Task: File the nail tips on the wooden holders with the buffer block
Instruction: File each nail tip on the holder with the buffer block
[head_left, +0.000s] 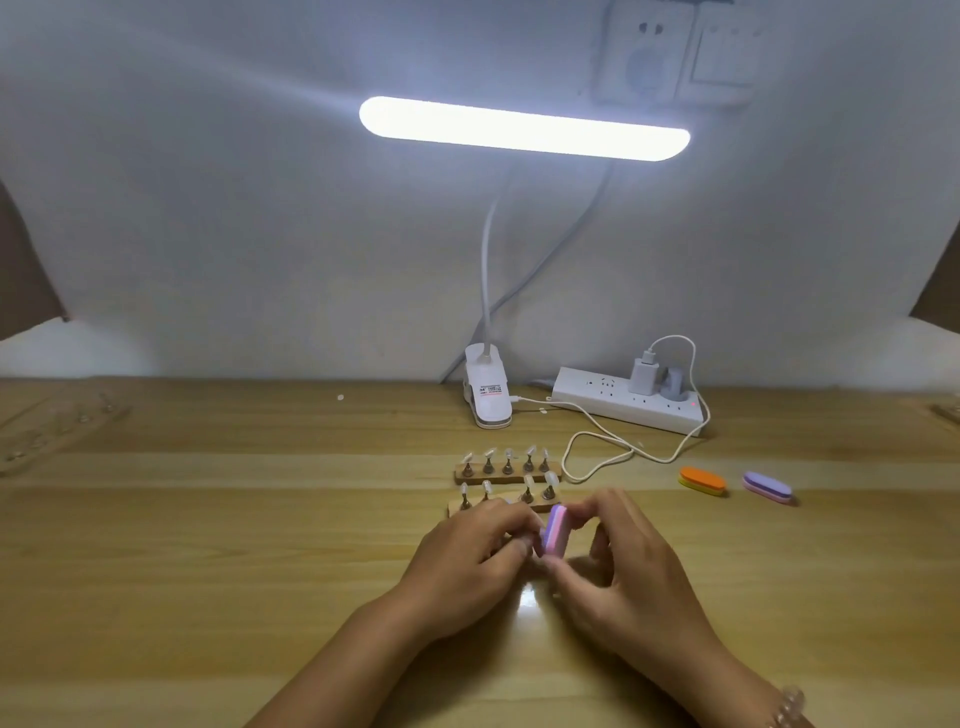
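Two wooden holders stand one behind the other on the desk: the far holder (506, 472) and the near holder (540, 506), each with several clear nail tips on small metal stands. My right hand (631, 564) grips a pink and purple buffer block (554, 530) held on edge, just in front of the near holder. My left hand (475, 556) has its fingers curled against the block's left side, over the near holder's left part. What those fingertips pinch is hidden.
An orange buffer block (702, 481) and a purple one (768, 487) lie to the right. A clip lamp's base (485, 392), a white power strip (628, 400) and a looping white cable (597, 449) sit behind the holders. Lamp glare marks the desk between my hands.
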